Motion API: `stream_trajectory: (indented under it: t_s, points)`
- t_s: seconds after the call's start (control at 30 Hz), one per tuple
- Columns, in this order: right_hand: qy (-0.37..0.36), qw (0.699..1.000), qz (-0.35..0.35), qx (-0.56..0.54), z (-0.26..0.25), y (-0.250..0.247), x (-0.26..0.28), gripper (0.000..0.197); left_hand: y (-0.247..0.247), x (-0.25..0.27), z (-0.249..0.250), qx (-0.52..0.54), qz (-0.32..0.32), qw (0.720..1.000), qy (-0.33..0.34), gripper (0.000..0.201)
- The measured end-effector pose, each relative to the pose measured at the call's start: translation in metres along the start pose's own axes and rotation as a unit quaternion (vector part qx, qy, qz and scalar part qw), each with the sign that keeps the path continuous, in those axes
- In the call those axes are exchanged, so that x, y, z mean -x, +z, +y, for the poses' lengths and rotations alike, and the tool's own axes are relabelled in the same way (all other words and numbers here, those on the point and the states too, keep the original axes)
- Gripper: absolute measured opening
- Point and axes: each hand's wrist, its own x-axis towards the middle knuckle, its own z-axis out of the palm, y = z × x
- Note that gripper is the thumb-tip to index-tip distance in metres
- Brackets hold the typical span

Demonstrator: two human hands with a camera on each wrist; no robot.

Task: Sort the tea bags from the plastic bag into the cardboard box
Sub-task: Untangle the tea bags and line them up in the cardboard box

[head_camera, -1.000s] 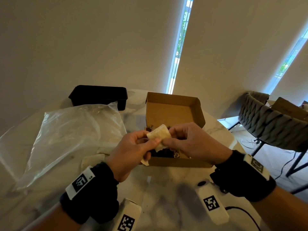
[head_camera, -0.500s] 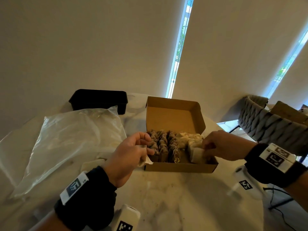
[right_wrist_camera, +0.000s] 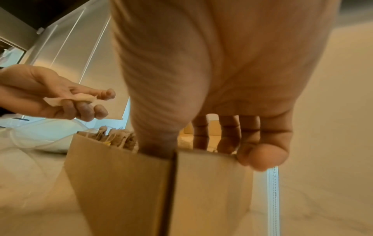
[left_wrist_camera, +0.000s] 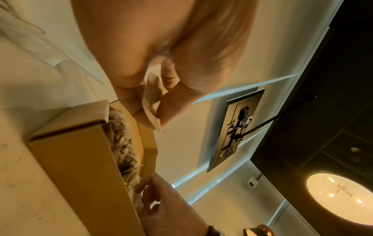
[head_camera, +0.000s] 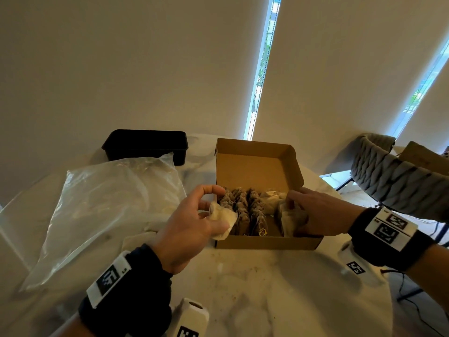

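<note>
The open cardboard box (head_camera: 267, 242) stands mid-table, with rows of dark tea bags (head_camera: 245, 210) on its left and pale ones on its right. My left hand (head_camera: 213, 207) hovers at the box's left front corner and pinches a pale tea bag (head_camera: 224, 218), which also shows in the wrist views (left_wrist_camera: 152, 99) (right_wrist_camera: 68, 98). My right hand (head_camera: 315, 212) reaches into the box's right end, its fingers curled round another pale tea bag (head_camera: 289, 220). The clear plastic bag (head_camera: 109, 203) lies flat to the left.
A black tray (head_camera: 145, 144) sits behind the plastic bag. A loose pale tea bag (head_camera: 138, 239) lies by the bag's near edge. A grey woven chair (head_camera: 393, 181) stands off the table's right side. White tagged devices (head_camera: 192, 317) lie near the front edge.
A second ago both hands held a pale tea bag together in front of the box. The right hand has since carried one into the box's right end; the left keeps another.
</note>
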Motion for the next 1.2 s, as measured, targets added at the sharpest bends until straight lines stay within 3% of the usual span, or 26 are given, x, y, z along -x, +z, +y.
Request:
stream_trajectory:
  t_s: [0.4, 0.5, 0.6, 0.73, 0.8, 0.87, 0.93, 1.03, 1.2]
  points:
    - [0.036, 0.999, 0.008, -0.024, -0.008, 0.001, 0.008, 0.054, 0.002, 0.0, 0.001, 0.07, 0.016, 0.997, -0.005, 0.029]
    - [0.062, 0.993, 0.069, -0.071, -0.022, -0.02, 0.017, 0.046, 0.001, 0.0, 0.0, 0.063, 0.03, 0.997, 0.013, 0.027]
    - [0.012, 0.966, 0.158, -0.206, -0.053, -0.041, 0.026, 0.03, 0.003, 0.0, -0.001, 0.051, 0.051, 0.997, 0.035, 0.024]
    - [-0.087, 0.927, 0.048, -0.361, -0.104, -0.046, 0.031, 0.042, 0.004, 0.003, 0.001, 0.002, 0.084, 0.993, 0.087, 0.024]
    - [-0.122, 0.912, 0.06, -0.387, -0.119, -0.039, 0.026, 0.027, 0.003, 0.006, 0.002, -0.029, 0.091, 0.99, 0.107, 0.023]
    - [-0.108, 0.901, 0.09, -0.41, -0.122, -0.039, 0.024, 0.009, 0.002, 0.011, 0.003, -0.043, 0.089, 0.989, 0.11, 0.02]
    - [-0.08, 0.912, 0.101, -0.39, -0.114, -0.048, 0.028, 0.003, -0.004, 0.017, 0.007, -0.061, 0.084, 0.989, 0.106, 0.016]
    - [-0.048, 0.962, 0.123, -0.239, -0.083, -0.06, 0.037, 0.01, -0.028, 0.027, 0.017, -0.15, 0.077, 0.977, 0.128, 0.015]
    - [0.003, 0.993, 0.107, -0.054, -0.04, -0.06, 0.044, 0.01, -0.087, 0.042, 0.035, -0.376, 0.06, 0.917, 0.118, 0.018]
